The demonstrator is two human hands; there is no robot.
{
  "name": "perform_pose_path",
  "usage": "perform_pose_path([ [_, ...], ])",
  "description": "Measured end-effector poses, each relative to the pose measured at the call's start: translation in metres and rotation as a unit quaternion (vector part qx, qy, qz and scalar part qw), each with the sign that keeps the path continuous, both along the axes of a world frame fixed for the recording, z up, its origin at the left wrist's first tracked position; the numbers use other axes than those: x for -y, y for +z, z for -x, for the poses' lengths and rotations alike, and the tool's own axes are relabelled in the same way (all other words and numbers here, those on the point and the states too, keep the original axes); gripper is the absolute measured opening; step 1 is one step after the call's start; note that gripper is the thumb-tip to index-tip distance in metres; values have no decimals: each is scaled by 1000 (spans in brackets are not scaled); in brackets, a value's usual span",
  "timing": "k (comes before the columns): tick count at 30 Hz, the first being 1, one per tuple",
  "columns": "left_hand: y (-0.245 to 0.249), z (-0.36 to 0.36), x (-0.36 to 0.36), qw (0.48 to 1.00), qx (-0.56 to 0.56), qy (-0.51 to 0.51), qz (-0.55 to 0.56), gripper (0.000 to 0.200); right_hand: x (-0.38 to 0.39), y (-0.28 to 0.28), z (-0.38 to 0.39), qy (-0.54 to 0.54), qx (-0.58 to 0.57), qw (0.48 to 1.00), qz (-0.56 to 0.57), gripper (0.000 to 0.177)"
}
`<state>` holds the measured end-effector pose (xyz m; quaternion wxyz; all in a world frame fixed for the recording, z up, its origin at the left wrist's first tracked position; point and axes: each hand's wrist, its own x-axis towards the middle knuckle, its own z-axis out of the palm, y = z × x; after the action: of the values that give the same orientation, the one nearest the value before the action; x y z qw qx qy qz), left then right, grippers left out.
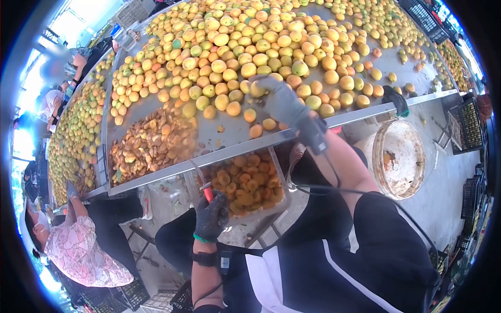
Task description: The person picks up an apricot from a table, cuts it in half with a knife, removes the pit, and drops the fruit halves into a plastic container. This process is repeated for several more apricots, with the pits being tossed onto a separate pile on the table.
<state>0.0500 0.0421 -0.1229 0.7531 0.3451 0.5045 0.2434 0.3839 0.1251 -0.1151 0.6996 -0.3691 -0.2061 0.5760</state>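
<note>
My left hand (211, 216), in a grey glove, is closed around a red-handled knife (208, 193) whose thin blade points up toward the table edge. Beside it, below the table, is a clear plastic crate (284, 182) filled with halved apricots (244, 185). My right hand (276, 99), gloved too, reaches over the metal table's edge to the near side of a big heap of whole apricots (235, 47). Its fingers are blurred among the fruit. Left of that hand, a pile of apricot pits (151, 146) lies on the tabletop.
A raised metal rim (224, 155) runs along the table front. To the right stands a stained white bucket (399, 159), with a dark glove-like item (395, 100) hanging over the rim nearby. A person in a pink patterned top (86, 253) sits at left. Black crates (465, 125) stand far right.
</note>
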Motion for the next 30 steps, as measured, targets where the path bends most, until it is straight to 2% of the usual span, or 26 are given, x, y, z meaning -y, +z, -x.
perform_pose_path([
  [3, 0, 17, 3, 999, -12, 29, 8, 10, -3, 15, -16, -13, 14, 999, 45, 31],
  [4, 0, 21, 3, 999, -26, 36, 12, 10, -8, 15, -16, 12, 286, 957, 42, 31],
  [5, -1, 25, 3, 999, -26, 37, 11, 10, -12, 13, -14, 33, 535, 843, 37, 31],
  [6, -2, 28, 3, 999, -8, 31, 16, 9, -15, 10, -5, 32, 534, 844, 36, 31],
  [8, -9, 32, 4, 1000, 8, 20, 21, 9, -26, 2, 23, -22, 755, 654, 42, 27],
  [9, -15, 29, 6, 998, 23, 46, 36, 8, -32, 3, 31, -27, 754, 655, 47, 27],
  [11, -19, 26, 10, 996, 34, 62, 52, 7, -41, 5, 43, 21, 828, 551, 105, 26],
  [12, -19, 25, 13, 996, 30, 59, 53, 6, -46, 7, 45, 17, 826, 552, 113, 26],
  [14, -20, 26, 19, 997, 24, 52, 54, 6, -56, 15, 45, 57, 843, 505, 174, 24],
  [16, -22, 30, 26, 996, 54, 38, 65, 6, -57, 23, 40, 113, 859, 470, 166, 25],
  [19, -31, 33, 31, 994, 47, 59, 73, 6, -55, 12, 40, 117, 877, 449, 125, 27],
  [21, -34, 30, 30, 995, 44, 65, 62, 6, -56, 4, 51, 109, 905, 394, 114, 28],
  [22, -33, 29, 31, 995, 38, 70, 51, 6, -52, -1, 49, 108, 904, 396, 117, 28],
  [24, -22, 26, 32, 996, 39, 66, 48, 5, -41, 2, 43, 10, 856, 509, 87, 29],
  [25, -18, 25, 33, 995, 44, 70, 48, 5, -37, 3, 39, 7, 855, 510, 91, 29],
  [26, -20, 28, 34, 996, 42, 65, 50, 5, -30, 7, 37, -2, 670, 738, 85, 26],
  [27, -24, 32, 37, 994, 53, 73, 53, 5, -21, 10, 33, -13, 427, 901, 74, 24],
  [28, -28, 33, 37, 993, 65, 78, 57, 5, -10, 13, 27, -30, 149, 987, 54, 25],
  [29, -32, 32, 39, 994, 65, 68, 63, 5, 5, 17, 18, -18, -38, 999, 10, 33],
  [30, -35, 32, 40, 994, 61, 66, 59, 7, 13, 13, 6, 10, -209, 978, -2, 39],
])
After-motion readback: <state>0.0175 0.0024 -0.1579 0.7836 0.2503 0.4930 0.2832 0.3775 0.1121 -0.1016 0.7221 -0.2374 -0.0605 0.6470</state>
